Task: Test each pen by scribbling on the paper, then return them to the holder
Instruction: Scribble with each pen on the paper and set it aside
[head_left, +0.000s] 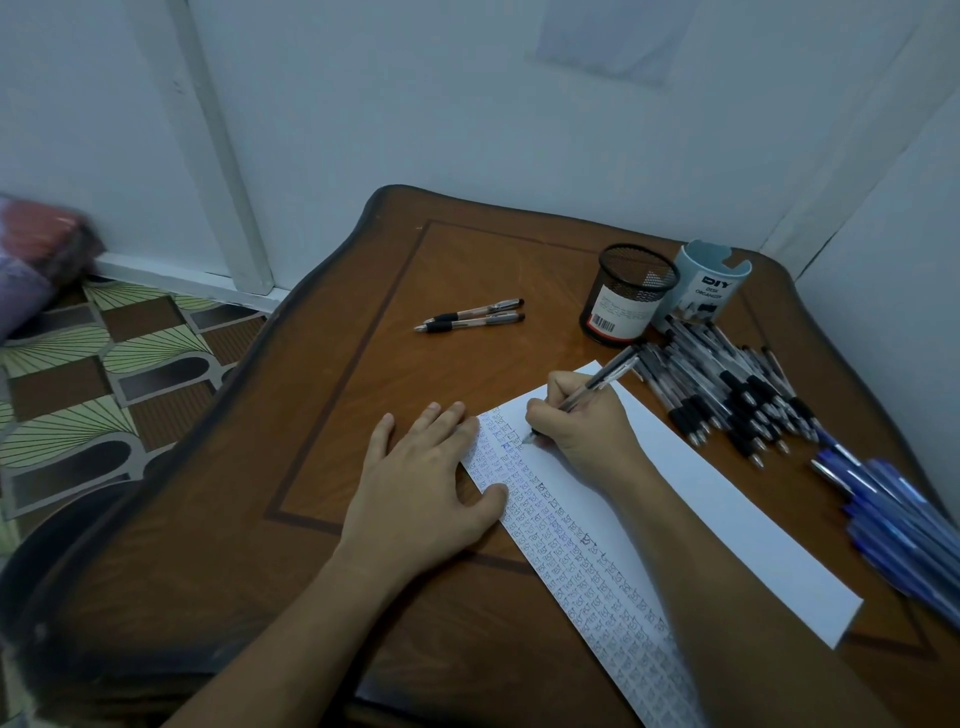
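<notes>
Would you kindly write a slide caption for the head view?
Right hand tests a pen on the paper while the left hand rests on its edge.

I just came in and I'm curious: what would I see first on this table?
First, the right hand writing with a pen on a long paper full of tiny scribbles, in the middle of the table, while the left hand lies flat on the paper's left edge. Then the big heap of black pens at the right, beside a mesh holder, with blue pens nearer the right edge.
</notes>
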